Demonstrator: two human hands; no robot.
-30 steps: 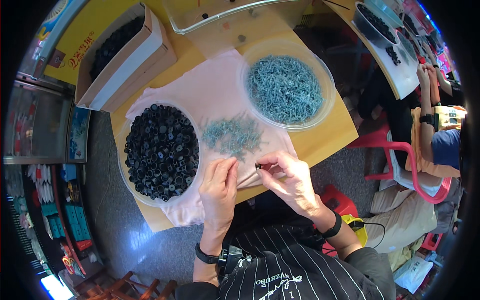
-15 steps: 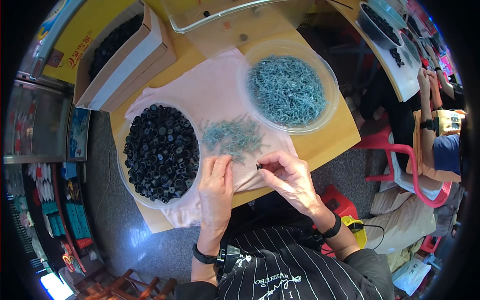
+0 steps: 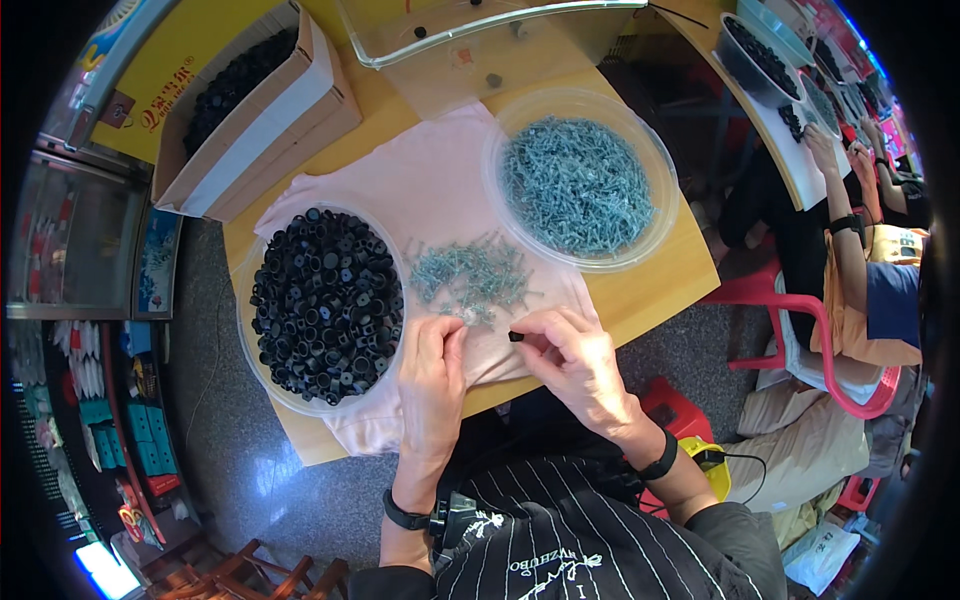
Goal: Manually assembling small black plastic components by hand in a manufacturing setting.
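Note:
Between my right hand's (image 3: 578,362) thumb and forefinger a small black plastic cap (image 3: 516,337) is pinched. My left hand (image 3: 432,375) is closed, thumb pressed against the fingers, beside a tub of black caps (image 3: 325,300); whatever it may hold is hidden. Just beyond both hands, a loose heap of silvery screws (image 3: 470,275) lies on a pale pink cloth (image 3: 400,170). Farther off to the right, a clear round tub (image 3: 655,190) is filled with more screws (image 3: 575,185).
A cardboard box (image 3: 270,125) of black parts stands at the back left. At the back, a clear plastic bin (image 3: 420,85) has a few black pieces. On the right are a red chair (image 3: 825,330) and another person's arm (image 3: 830,170) at a white-topped table (image 3: 770,130).
My right hand has turned slightly, and the black cap shows more fully, a little farther left. My left hand stays about where it was. The other person's arm reaches farther over their table.

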